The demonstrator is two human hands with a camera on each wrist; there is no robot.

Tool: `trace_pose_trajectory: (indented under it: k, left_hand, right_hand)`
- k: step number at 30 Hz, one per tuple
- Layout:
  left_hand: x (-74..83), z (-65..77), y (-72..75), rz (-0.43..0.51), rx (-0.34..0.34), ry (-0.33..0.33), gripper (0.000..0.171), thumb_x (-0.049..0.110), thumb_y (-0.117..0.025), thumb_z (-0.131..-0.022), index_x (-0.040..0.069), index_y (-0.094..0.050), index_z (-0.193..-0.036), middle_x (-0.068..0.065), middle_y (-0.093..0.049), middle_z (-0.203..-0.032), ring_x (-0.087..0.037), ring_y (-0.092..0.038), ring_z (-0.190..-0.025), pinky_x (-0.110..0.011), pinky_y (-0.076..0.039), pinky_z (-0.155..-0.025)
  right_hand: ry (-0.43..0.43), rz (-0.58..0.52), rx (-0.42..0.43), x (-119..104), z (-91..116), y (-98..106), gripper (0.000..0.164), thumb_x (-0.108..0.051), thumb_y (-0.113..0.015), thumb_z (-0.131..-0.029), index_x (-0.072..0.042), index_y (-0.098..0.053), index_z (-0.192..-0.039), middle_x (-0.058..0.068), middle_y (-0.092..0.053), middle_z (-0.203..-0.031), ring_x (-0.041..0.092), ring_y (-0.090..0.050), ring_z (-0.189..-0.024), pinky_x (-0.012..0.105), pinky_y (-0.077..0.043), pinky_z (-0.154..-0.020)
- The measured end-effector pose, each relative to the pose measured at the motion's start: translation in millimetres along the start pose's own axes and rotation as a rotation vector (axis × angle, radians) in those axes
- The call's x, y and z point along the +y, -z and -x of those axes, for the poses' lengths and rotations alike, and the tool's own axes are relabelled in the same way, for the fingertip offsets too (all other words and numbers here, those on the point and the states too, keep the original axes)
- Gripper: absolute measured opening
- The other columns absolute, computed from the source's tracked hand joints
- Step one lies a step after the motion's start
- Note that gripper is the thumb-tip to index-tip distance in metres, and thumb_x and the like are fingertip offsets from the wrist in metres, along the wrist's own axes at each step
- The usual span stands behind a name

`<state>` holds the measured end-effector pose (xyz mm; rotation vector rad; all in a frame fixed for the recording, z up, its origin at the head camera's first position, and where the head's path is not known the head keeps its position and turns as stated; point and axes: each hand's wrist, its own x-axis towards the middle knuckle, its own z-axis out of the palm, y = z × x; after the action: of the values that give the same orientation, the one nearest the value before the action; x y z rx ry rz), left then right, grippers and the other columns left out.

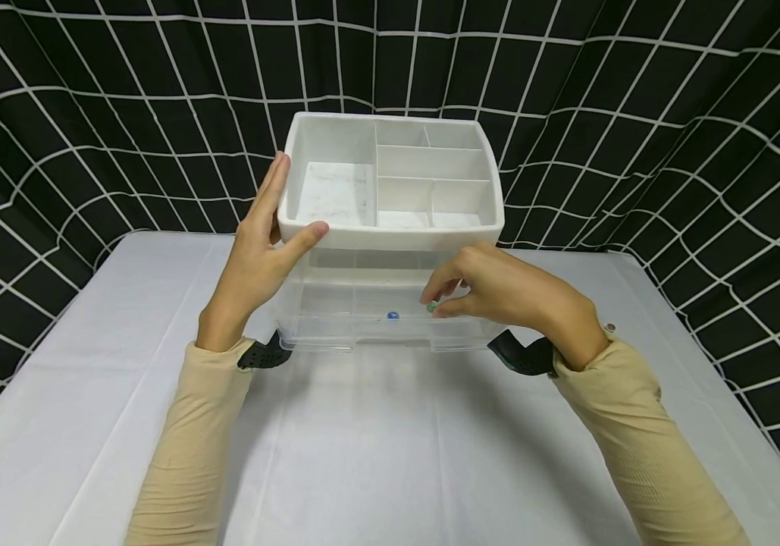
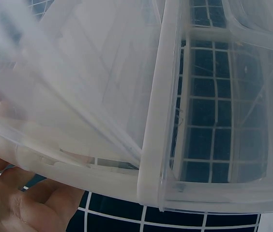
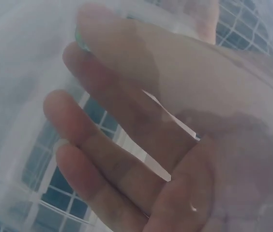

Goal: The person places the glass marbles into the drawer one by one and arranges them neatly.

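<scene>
My right hand (image 1: 492,284): thumb and forefinger pinching one green marble (image 1: 432,306), over clear drawer (image 1: 321,334). My left hand (image 1: 256,250): fingers straight, against white organiser (image 1: 390,239). Risk: marble slipping, from fingertip-only hold; could knock blue marble (image 1: 393,315).

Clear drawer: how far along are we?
Done: drawer is pulled out, with a blue marble inside. In hand: the right hand pinches a green marble at the drawer; the left hand rests against the white organizer. Likely left: releasing the green marble, then closing the drawer, which stands open. A small item also lies on the table.
</scene>
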<state>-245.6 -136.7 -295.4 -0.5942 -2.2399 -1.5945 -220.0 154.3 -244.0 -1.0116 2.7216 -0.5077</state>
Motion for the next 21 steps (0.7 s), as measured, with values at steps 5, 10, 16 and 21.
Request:
trace_pose_trajectory:
  k: [5,10,16,21]
  left_hand:
    - [0.3,-0.3,-0.3,0.011,0.001,-0.003,0.084,0.017,-0.069,-0.094,0.026,-0.016,-0.159,0.013,-0.007,-0.167,-0.018,-0.043,-0.137,-0.022,-0.043,-0.102]
    - [0.5,-0.3,-1.3,0.003,0.001,-0.002,0.084,0.018,-0.069,-0.094,0.025,-0.016,-0.159,0.015,-0.007,-0.166,-0.018,-0.046,-0.135,-0.018,-0.044,-0.098]
    - [0.5,0.2,-0.7,-0.005,0.004,0.001,0.084,0.018,-0.069,-0.094,0.025,-0.016,-0.159,0.014,-0.007,-0.167,-0.020,-0.046,-0.134,-0.021,-0.045,-0.099]
    - [0.7,0.0,-0.9,-0.005,0.005,-0.001,0.085,0.017,-0.069,-0.094,0.025,-0.016,-0.159,0.013,-0.007,-0.167,-0.020,-0.045,-0.135,-0.023,-0.045,-0.100]
  right_hand:
    - [0.001,-0.008,-0.007,0,-1,0,0.016,-0.010,-0.080,-0.082,-0.015,-0.080,-0.097,-0.008,-0.076,-0.094,0.015,-0.068,-0.097,0.037,-0.055,-0.087]
    - [0.015,-0.010,0.038,2,2,0,0.015,-0.011,-0.079,-0.083,-0.014,-0.079,-0.098,-0.006,-0.076,-0.096,0.015,-0.068,-0.096,0.038,-0.055,-0.087]
    - [0.097,0.016,0.189,6,10,0,0.017,-0.006,-0.079,-0.083,-0.011,-0.079,-0.100,-0.002,-0.076,-0.096,0.013,-0.067,-0.089,0.036,-0.056,-0.078]
    - [0.126,0.005,0.289,9,21,2,0.017,-0.006,-0.078,-0.084,-0.011,-0.078,-0.100,0.000,-0.077,-0.097,0.015,-0.070,-0.091,0.034,-0.056,-0.076]
